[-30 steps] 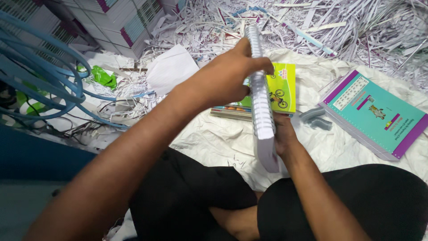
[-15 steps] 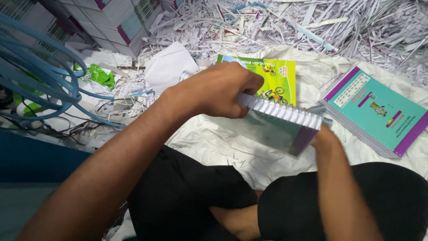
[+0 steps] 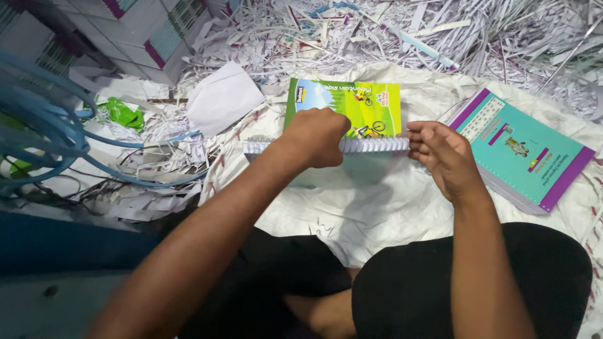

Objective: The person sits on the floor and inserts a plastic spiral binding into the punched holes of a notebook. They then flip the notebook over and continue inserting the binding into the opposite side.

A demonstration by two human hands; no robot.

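Spiral-bound notebook [image 3: 370, 145], gripped by left hand [image 3: 314, 138] and pinched by right hand [image 3: 443, 157], has its cover hidden.

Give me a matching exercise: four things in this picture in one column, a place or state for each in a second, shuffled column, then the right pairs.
Things
1. spiral-bound notebook
2. green booklet
3. teal book
4. blue cables

Places or states
A. lying alone on the white sheet, at the right
B. looped at the left edge
C. held between the left hand and the right hand
D. flat on the sheet just beyond the hands

Pairs: 1-C, 2-D, 3-A, 4-B
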